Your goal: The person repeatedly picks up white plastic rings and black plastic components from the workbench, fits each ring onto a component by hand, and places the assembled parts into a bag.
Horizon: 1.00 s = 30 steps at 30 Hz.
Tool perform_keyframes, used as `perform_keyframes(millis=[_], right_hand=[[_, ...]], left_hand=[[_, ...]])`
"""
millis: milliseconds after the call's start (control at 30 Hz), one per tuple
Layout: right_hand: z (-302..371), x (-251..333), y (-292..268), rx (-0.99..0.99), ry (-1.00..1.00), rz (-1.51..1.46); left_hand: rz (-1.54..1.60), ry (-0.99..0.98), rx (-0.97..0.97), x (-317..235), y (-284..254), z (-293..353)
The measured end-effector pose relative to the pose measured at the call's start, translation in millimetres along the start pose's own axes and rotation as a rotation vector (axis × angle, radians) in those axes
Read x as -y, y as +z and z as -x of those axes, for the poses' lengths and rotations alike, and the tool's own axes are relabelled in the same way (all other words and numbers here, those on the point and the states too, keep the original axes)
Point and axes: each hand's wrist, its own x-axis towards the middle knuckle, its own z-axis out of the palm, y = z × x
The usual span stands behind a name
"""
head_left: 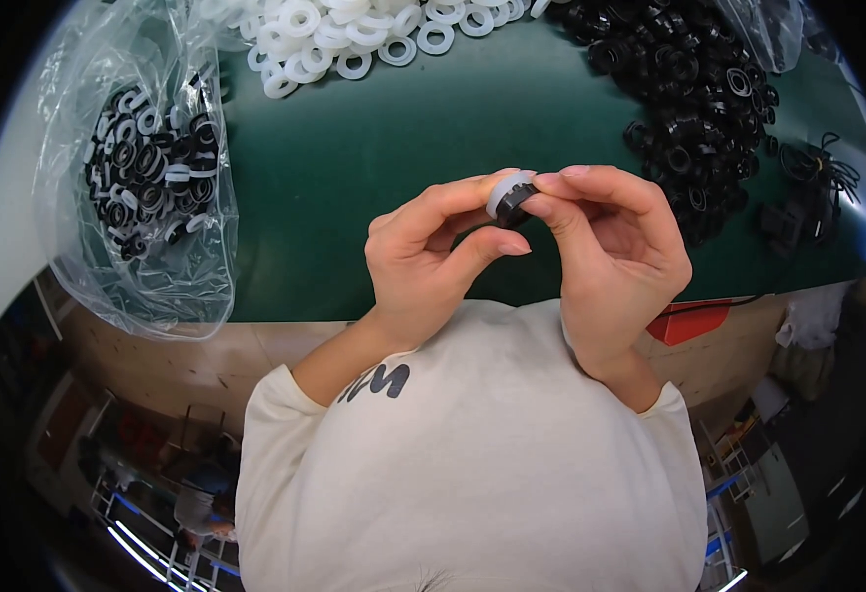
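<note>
In front of my chest, a translucent white ring (498,197) sits face to face against a black ridged plastic ring (518,202), the pair tilted on edge. My right hand (618,242) pinches the black ring at its right side between thumb and index finger. Fingers of my left hand (428,237) curl round the left side, the index fingertip on the top of the white ring. The left thumb lies just below the pair; whether it touches is hard to tell. Both hands are held above the green table (305,197).
A clear plastic bag (218,281) at the left holds many black-and-white ring pairs (142,158). Loose white rings (354,64) are heaped at the far middle, black rings (694,109) at the far right. A coiled black cable (823,173) lies right; a red bin (689,323) sits below the table edge.
</note>
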Motion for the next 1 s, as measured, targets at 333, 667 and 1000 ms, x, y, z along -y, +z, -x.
perform_keyframes(millis=[333, 667, 1000], right_hand=[[-6.4, 0.7, -1.9, 0.262, -0.210, 0.308], [-4.9, -5.4, 4.9, 0.215, -0.344, 0.258], [-2.2, 2.5, 5.3, 0.140, -0.253, 0.402]], left_hand=[[-0.317, 0.255, -0.035, 2.8, -6.3, 4.7], [0.105, 0.272, -0.009, 8.8, -7.5, 4.4], [0.165, 0.338, -0.054, 13.7, 0.7, 5.7]])
